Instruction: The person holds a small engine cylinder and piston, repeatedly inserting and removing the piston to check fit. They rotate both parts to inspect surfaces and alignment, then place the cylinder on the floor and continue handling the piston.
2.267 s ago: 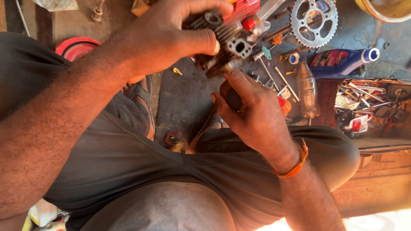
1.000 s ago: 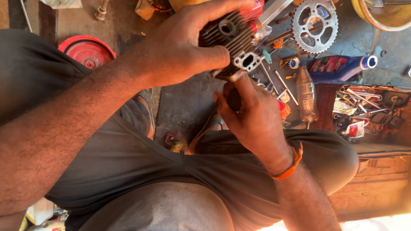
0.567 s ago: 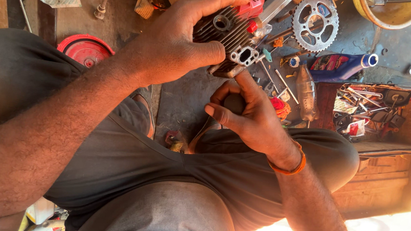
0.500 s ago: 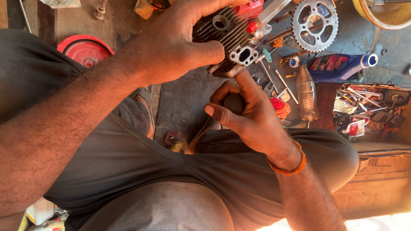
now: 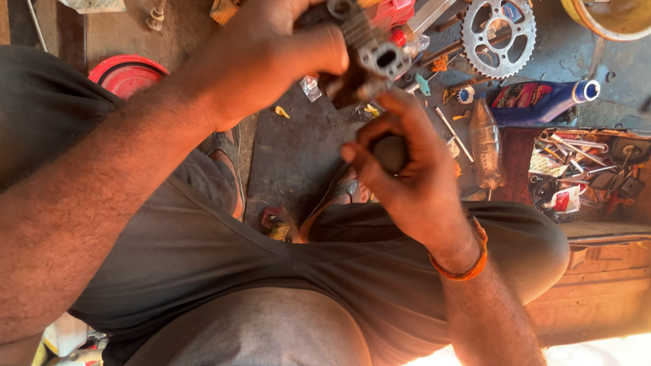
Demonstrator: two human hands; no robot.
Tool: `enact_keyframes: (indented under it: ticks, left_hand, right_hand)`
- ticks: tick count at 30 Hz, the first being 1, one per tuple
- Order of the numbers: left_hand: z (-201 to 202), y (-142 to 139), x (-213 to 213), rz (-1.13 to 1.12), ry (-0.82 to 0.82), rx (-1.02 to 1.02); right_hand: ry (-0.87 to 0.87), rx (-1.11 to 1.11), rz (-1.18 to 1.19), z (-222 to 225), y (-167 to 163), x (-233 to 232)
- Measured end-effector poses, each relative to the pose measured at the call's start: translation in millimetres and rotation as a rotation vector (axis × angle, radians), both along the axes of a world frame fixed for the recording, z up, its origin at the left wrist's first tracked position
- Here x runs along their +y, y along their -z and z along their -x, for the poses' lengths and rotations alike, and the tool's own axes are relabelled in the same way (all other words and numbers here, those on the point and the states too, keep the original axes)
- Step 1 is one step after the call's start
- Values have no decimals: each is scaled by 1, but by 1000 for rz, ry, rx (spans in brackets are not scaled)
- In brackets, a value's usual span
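Shown: left hand (image 5: 274, 43) closed around a dark finned metal engine part (image 5: 363, 50), thumb across its near face, fingers wrapped over the far side, raised above the lap toward the far middle of the scene. Just below, right hand (image 5: 411, 174) curled tight on a dark rounded tool handle (image 5: 390, 151), tip hidden under the casting; orange wristband (image 5: 468, 262) at the wrist. Judged rigid and fairly heavy for its size, likely cast metal; fins thin-edged and probably greasy, hence slippery. Best gripped across the solid flanged body beside the round port, not by the fins. Farther off on the floor: toothed sprocket (image 5: 498, 32), blue bottle (image 5: 541, 99), red lid (image 5: 126, 76) at left, wooden box (image 5: 606, 252) of small parts at right.
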State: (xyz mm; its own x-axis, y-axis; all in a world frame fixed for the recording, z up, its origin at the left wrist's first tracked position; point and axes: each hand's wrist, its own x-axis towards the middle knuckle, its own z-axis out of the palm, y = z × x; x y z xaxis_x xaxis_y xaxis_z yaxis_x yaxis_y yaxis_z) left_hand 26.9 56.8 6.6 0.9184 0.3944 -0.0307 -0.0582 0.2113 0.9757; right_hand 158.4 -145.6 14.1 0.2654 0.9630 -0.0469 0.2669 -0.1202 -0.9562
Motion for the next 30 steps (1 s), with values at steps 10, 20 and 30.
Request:
enact_keyframes:
  ticks: [10,20,30]
  left_hand:
    - [2,0,7,672,136,-147]
    - [4,-14,3,605,330,-127]
    - [5,-15,2,420,394,-136]
  right_hand:
    - [216,200,-24,-19,4,-8]
    - [314,523,-60,-28,10,-1]
    - [275,400,-35,-25,9,-1]
